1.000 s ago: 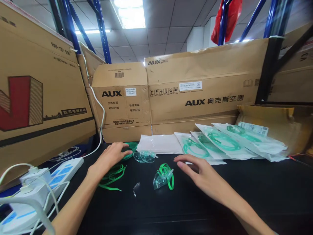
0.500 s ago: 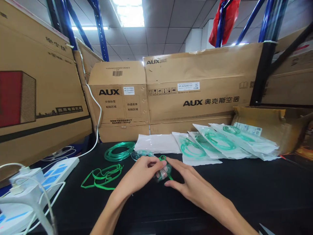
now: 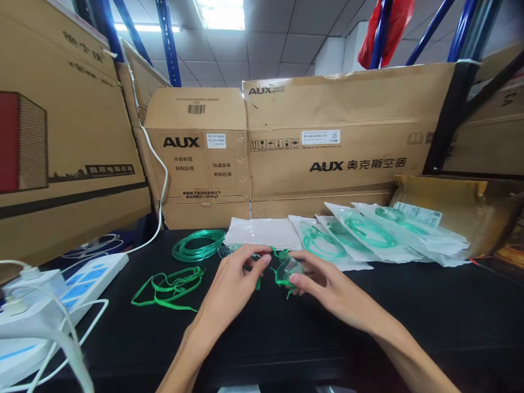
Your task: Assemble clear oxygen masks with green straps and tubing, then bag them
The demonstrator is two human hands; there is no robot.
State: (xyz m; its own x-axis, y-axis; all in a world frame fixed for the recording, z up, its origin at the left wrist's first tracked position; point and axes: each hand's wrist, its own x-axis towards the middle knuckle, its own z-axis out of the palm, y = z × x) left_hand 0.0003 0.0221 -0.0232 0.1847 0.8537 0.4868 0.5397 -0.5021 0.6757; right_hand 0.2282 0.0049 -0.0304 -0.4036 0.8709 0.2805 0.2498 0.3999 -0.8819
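Near the middle of the black table, my right hand (image 3: pixel 323 281) has its thumb and fingers closed around a small clear plastic piece with green parts (image 3: pixel 290 268). My left hand (image 3: pixel 243 273) is just left of it, thumb and index finger pinched on a thin green strap (image 3: pixel 275 252); its other fingers are curled and partly hidden. Behind my left hand lies a clear plastic item (image 3: pixel 226 251), mostly covered. A coil of green tubing (image 3: pixel 198 245) rests farther left, and a loose green elastic strap (image 3: pixel 167 289) lies in front of it.
Clear bags of green tubing (image 3: pixel 364 229) overlap at the back right, beside white packets (image 3: pixel 262 233). Cardboard boxes (image 3: pixel 327 142) wall the back. A white power strip (image 3: pixel 88 284) with plugs and cables lies at left. A brown package (image 3: pixel 446 188) stands at back right.
My right hand has closed on the clear piece, which has moved right, out of my left hand. A green strap now shows between the hands. The whole view has shifted slightly.
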